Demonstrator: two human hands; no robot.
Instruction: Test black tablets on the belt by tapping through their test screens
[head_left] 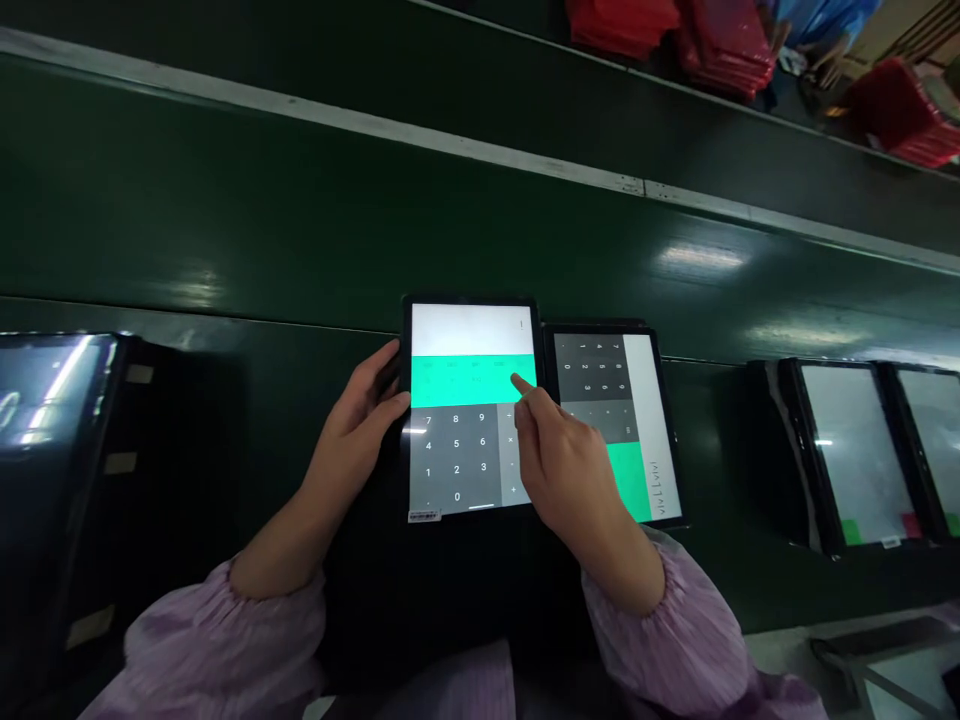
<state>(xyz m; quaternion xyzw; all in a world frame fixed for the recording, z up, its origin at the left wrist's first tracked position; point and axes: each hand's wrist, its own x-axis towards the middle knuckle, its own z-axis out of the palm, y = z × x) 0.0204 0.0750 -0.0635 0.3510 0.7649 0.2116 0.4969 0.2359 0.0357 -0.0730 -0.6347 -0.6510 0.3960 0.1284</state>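
Observation:
A tablet (435,330) shows a calculator with a white strip, a green band and dark number keys. Along its left edge, my left hand (352,425) grips it, thumb at the front rim and the other fingers partly hidden behind. My right hand (566,460) holds nothing; its index finger is stretched out over the right part of the green band, the other fingers curled. I cannot tell whether the fingertip touches the glass. Close on the right lies a second tablet (651,400), its calculator display turned sideways, partly covered by my right hand.
Stacked dark tablets (52,430) stand at the left, with paper tags on their sides. More tablets with pale screens (851,430) are at the right. Beyond the green bench (300,220) runs a metal rail (465,148). Red packages (720,40) lie farther back, near another person's hand (829,65).

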